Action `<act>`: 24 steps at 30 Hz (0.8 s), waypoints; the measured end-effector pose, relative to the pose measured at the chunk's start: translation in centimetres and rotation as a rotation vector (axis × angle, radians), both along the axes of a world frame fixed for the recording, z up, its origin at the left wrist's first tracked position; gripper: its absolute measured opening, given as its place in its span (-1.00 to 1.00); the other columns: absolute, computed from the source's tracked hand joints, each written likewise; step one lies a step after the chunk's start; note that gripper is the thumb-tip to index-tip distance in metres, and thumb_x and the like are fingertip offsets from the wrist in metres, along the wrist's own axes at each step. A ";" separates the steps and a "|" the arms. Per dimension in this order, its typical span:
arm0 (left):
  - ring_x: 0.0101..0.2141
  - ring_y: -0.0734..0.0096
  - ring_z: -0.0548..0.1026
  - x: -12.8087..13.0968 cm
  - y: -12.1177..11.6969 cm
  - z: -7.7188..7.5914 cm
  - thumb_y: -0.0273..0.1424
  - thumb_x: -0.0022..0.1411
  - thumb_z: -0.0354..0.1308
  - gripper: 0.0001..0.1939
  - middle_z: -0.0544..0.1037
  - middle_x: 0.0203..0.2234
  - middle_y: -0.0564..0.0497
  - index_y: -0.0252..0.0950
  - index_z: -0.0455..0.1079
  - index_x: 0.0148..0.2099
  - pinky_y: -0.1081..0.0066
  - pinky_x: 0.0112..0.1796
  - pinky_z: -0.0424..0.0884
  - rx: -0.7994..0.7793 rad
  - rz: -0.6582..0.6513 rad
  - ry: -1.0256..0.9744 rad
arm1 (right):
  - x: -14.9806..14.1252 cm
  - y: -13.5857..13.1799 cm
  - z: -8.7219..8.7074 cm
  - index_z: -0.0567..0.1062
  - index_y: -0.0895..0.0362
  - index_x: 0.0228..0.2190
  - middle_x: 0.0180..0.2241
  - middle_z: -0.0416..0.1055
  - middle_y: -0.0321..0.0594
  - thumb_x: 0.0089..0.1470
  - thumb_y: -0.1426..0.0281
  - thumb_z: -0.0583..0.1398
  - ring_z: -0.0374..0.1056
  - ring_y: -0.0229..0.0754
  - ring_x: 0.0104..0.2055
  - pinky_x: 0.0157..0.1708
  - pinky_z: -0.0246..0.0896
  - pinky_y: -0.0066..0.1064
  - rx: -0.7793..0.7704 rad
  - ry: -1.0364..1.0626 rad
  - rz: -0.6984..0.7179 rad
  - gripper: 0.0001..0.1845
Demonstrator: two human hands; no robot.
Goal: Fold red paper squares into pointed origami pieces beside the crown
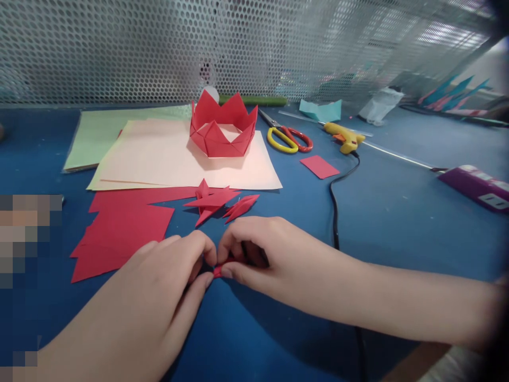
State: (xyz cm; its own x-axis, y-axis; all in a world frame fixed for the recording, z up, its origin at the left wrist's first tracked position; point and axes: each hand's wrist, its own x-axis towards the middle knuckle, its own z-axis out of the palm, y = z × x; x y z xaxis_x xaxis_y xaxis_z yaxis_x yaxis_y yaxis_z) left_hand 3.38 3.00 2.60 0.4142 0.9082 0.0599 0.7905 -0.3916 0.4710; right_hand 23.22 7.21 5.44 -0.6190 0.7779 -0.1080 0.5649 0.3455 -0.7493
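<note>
Between my fingertips, low in the middle of the view, is a small folded piece of red paper (217,272), mostly covered by my fingers. My left hand (175,270) pinches its left end with thumb and forefinger. From the other side my right hand (254,252) grips it, fingers curled. Just beyond my hands lie several folded red paper pieces (212,199), narrow and pointed. To the left, a stack of red paper sheets (131,228) lies fanned out. A red paper crown-shaped ring (222,132) stands on pale cream sheets (139,159) farther back.
Scissors (288,139) with yellow and red handles, a yellow glue gun (344,135) with a black cord (334,207), and a small red card (319,166) lie at right. A purple object (475,185) sits far right. Perforated metal (139,48) closes off the back.
</note>
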 end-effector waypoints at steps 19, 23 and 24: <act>-0.57 0.38 0.46 0.5 0.4 0.9 -0.36 0.25 -0.10 -0.76 0.48 -0.57 0.12 -0.16 0.33 -0.41 0.42 -0.57 0.32 0.264 -0.106 0.062 | 0.2 0.0 -1.9 0.42 0.18 -0.39 -0.38 0.45 -0.26 0.05 0.63 0.16 0.35 -0.30 -0.32 -0.29 0.28 -0.54 0.325 0.194 0.214 -0.86; -0.61 0.45 0.42 0.2 0.5 0.9 -0.36 0.28 -0.13 -0.72 0.45 -0.61 0.15 -0.15 0.30 -0.45 0.46 -0.59 0.30 0.251 -0.091 0.022 | 0.0 0.2 -2.1 0.39 0.16 -0.37 -0.39 0.43 -0.33 0.02 0.67 0.15 0.32 -0.38 -0.38 -0.34 0.24 -0.63 0.263 0.284 0.197 -0.81; -0.62 0.48 0.41 0.0 0.5 0.8 -0.35 0.30 -0.12 -0.72 0.44 -0.62 0.17 -0.15 0.29 -0.44 0.48 -0.59 0.29 0.225 -0.080 0.012 | 0.0 0.1 -2.0 0.38 0.15 -0.35 -0.41 0.41 -0.36 0.02 0.66 0.16 0.31 -0.41 -0.42 -0.37 0.24 -0.65 0.213 0.302 0.170 -0.81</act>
State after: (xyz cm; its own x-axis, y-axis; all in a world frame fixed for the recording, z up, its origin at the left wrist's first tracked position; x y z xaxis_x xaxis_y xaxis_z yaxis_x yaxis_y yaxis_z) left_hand 3.41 3.47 3.37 0.4866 0.8366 0.2515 0.7576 -0.5475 0.3554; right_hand 23.19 7.35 3.42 -0.7198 0.6473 0.2510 0.2517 0.5803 -0.7746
